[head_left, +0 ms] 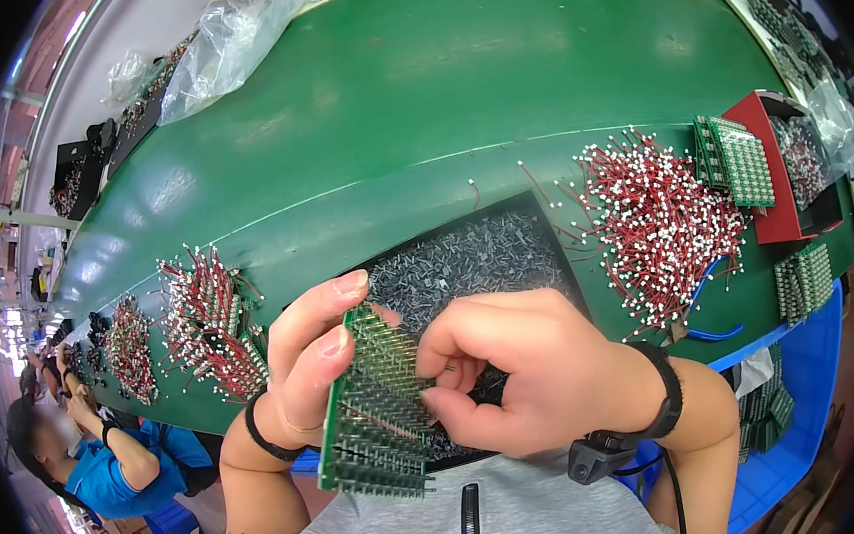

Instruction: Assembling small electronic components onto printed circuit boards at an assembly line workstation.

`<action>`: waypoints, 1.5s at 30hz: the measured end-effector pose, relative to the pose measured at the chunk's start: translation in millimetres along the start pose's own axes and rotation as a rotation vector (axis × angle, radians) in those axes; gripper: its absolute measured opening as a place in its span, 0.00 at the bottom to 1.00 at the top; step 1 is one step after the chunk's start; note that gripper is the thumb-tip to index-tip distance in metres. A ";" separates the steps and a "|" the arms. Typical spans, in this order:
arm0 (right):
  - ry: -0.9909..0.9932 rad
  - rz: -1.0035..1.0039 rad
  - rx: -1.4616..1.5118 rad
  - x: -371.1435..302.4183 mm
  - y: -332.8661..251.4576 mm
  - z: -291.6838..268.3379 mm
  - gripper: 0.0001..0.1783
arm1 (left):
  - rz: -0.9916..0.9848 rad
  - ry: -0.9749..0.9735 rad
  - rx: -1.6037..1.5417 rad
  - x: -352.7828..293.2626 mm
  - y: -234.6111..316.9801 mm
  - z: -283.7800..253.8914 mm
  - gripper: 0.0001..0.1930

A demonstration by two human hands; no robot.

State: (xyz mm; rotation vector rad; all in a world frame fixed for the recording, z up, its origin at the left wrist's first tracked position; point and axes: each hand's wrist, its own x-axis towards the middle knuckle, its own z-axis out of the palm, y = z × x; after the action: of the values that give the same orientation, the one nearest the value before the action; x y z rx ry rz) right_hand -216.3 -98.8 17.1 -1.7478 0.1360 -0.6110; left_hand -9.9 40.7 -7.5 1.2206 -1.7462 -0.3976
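Observation:
My left hand holds a green circuit board panel upright by its left edge, fingers closed on it. Rows of small parts with thin metal pins stand out from the panel's face. At the panel's right edge is my right hand, thumb and forefinger drawn together in a pinch. Whatever lies between those fingertips is too small or hidden to make out. Beneath both hands sits a dark tray, heaped with small grey and clear parts; the hands cover its near portion.
Red wires with white connectors are piled at right, beside stacked circuit boards and a red box. More wired boards lie left on the green table. A blue bin stands right. A co-worker sits at lower left.

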 end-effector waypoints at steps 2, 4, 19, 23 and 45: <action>-0.028 -0.007 -0.025 -0.5 0.9 -2.3 0.08 | -0.022 -0.023 -0.050 -0.6 1.2 -2.3 0.22; -0.057 -0.009 -0.042 -1.2 0.5 -4.7 0.08 | -0.042 -0.047 -0.101 -2.0 2.9 -4.0 0.22; 0.011 -0.049 -0.010 1.9 -1.4 -1.7 0.08 | -0.524 0.187 -0.610 7.2 26.2 -4.7 0.23; -0.031 -0.048 -0.049 -0.1 1.1 -1.5 0.08 | -0.558 0.184 -0.546 7.2 28.6 -6.0 0.24; 0.004 -0.053 -0.011 0.6 0.4 -3.1 0.07 | -0.516 0.244 -0.434 6.5 26.8 -2.1 0.24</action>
State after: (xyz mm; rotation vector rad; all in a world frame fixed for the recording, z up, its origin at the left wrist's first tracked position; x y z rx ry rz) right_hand -217.1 -101.8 17.3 -1.7658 0.0961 -0.6535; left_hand -23.5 47.6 15.5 1.3184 -1.0501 -0.8428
